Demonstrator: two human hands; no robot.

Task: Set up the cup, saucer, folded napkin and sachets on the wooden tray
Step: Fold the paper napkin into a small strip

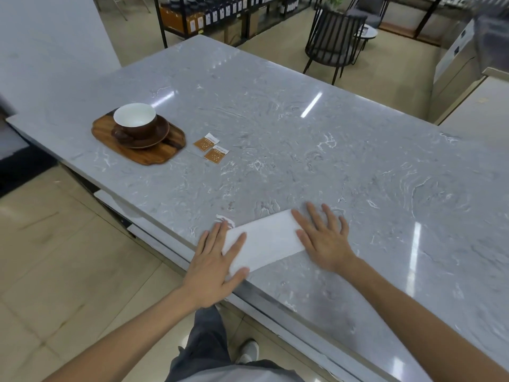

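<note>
A white napkin [266,239], folded into a long rectangle, lies at the near edge of the grey marble counter [303,139]. My left hand [217,266] presses flat on its left end, and my right hand [323,241] presses flat on its right end, fingers straight. Far to the left stands the wooden tray [154,155]. On it sits a brown saucer [161,133] with a brown cup [135,119], white inside, handle toward me. Two orange sachets [211,148] lie on the counter just right of the tray.
The counter's near edge runs diagonally under my left hand, with tiled floor below. A black chair [334,37] and shelving with bottles [220,12] stand beyond the far edge. A lower beige counter [476,111] lies at the right.
</note>
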